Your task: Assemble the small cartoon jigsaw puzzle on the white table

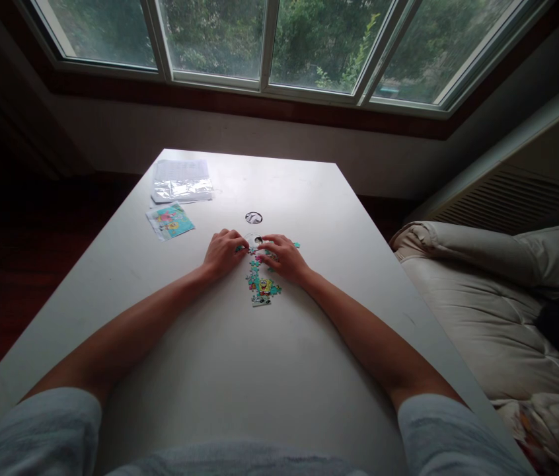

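A partly joined jigsaw puzzle (263,288) with a yellow cartoon figure and teal areas lies at the middle of the white table. My left hand (224,254) rests at its upper left, fingers curled together around a small teal puzzle piece (240,248). On the other side, my right hand (284,256) bends over the puzzle's upper right with its fingers apart, their tips by the pieces. The hand partly covers the pieces below it. Another loose teal piece (297,245) shows just past its knuckles.
A round black-and-white item (254,217) lies beyond my hands. At the table's far left are a colourful picture card (170,220) and a clear plastic packet with papers (182,180). A padded beige seat (487,311) stands along the right edge, and a window spans the far wall.
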Motion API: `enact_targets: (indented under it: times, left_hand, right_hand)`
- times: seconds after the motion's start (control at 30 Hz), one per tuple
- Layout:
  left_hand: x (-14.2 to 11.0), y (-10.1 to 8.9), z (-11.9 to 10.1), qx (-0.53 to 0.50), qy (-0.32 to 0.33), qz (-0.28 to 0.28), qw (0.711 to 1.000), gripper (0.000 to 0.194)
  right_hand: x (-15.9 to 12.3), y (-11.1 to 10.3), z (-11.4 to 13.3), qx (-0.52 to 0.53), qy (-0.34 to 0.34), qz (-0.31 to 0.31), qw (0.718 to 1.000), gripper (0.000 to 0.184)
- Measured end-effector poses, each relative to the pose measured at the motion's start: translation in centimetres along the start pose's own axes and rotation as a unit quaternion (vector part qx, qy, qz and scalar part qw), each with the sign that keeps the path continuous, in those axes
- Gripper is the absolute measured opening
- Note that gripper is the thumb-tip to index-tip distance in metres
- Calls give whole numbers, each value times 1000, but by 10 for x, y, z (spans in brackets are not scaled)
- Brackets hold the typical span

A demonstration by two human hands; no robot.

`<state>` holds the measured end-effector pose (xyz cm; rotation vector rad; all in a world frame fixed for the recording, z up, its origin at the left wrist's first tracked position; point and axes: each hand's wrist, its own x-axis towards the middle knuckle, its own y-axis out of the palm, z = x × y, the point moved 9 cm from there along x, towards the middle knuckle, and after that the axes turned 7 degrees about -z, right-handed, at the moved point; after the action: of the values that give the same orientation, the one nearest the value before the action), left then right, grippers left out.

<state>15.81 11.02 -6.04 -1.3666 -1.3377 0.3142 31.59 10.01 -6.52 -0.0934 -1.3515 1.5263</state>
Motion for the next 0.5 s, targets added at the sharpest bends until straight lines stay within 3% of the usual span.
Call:
enact_targets:
  times: [0.2,0.5]
  left_hand:
    - [-1,-1,1,-6,5,-3,1000,17]
    - [-5,3,-13,-12,56,16,998,18]
  right_hand:
    - [1,5,14,-11,-35,17,999,18]
    - [1,3,0,-18,1,-6,1000,15]
